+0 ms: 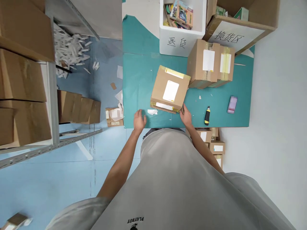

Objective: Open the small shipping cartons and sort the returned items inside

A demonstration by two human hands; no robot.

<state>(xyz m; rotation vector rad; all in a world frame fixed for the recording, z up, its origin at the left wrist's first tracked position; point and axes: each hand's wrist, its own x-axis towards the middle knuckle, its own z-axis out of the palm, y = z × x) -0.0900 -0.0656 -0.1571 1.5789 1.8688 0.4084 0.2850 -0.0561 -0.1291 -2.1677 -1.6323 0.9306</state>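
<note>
A cardboard box [170,89] with a white label and yellow tape lies tilted on the green table [139,83]. My right hand [185,115] touches the box's near right corner, fingers curled against it. My left hand [139,120] hovers at the table's near edge, left of the box, fingers loosely apart and holding nothing. A scrap of white paper [152,111] lies between my left hand and the box.
Two taped boxes [209,64] stand behind the first. A white bin [183,41] and an open carton [240,32] sit at the back. A yellow-black utility knife [207,115] lies right of my hand. Shelving [26,80] stands left; small boxes [214,143] sit under the table.
</note>
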